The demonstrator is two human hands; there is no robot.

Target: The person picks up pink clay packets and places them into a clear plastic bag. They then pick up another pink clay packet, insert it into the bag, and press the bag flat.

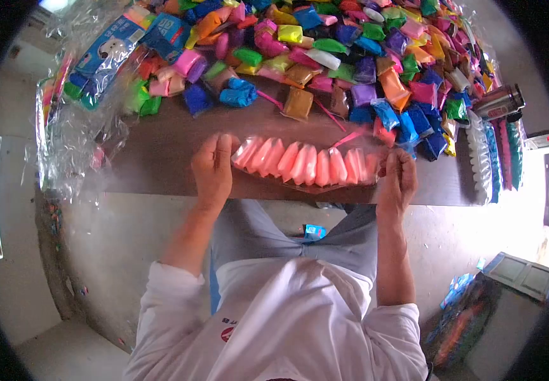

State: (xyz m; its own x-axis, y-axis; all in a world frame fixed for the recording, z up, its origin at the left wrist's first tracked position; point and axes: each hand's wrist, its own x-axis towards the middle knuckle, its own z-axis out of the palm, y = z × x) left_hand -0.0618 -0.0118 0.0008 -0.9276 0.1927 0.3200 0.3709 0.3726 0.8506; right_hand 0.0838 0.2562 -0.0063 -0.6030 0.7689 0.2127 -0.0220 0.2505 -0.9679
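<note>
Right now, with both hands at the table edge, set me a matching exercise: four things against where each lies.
1 bag of pink packets
2 metal flask
3 blue box
4 brown packet

A left end of the table, inside clear wrap
B right edge of the table
C between left hand and right hand
D mid-table, just beyond that bag

Pairs: 1-C, 2-B, 3-A, 4-D

Brown counter (160, 165), far half covered by a heap of small coloured packets (325, 44). Far left: blue printed bags (106, 51) above crumpled clear plastic wrap (71, 140). Right edge: a metal flask (500, 101) lying beside upright rows of packed strips (496, 159). Near, on the floor: one blue packet (314, 231).
</note>
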